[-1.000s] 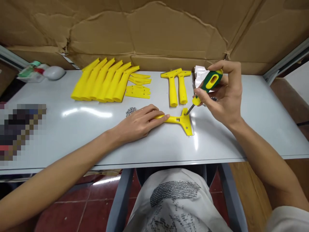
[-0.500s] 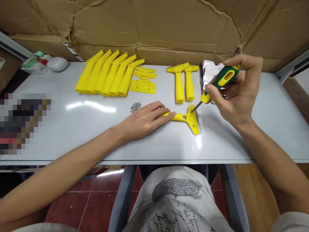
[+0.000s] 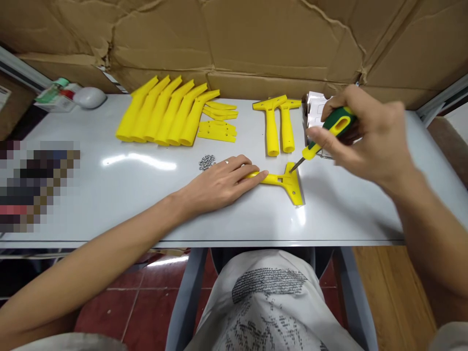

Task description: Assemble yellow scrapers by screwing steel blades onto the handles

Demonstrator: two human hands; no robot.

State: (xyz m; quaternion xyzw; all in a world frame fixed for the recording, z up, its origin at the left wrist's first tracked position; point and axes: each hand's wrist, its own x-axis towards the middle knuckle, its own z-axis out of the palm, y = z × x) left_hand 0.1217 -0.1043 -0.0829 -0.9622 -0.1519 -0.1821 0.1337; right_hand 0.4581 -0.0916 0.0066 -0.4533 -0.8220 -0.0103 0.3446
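A yellow plastic scraper [image 3: 283,183] lies flat near the front of the white table [image 3: 109,204], head to the right. My left hand [image 3: 219,185] presses down on its handle, fingers stretched along it. My right hand [image 3: 369,134] grips a green and yellow screwdriver [image 3: 327,132], tilted, with its metal tip on the far end of the scraper's head. A small heap of screws [image 3: 206,162] sits just beyond my left hand.
Several yellow handle shells [image 3: 164,117] lie in a row at the back left, with flat yellow plates [image 3: 217,130] beside them. Two assembled scrapers [image 3: 278,124] lie behind the work spot. A small white box [image 3: 315,109] is behind my right hand. Cardboard lines the back.
My right hand has rolled over the screwdriver, knuckles now up, turning it on the scraper's head. My left hand and the scraper stay where they were.
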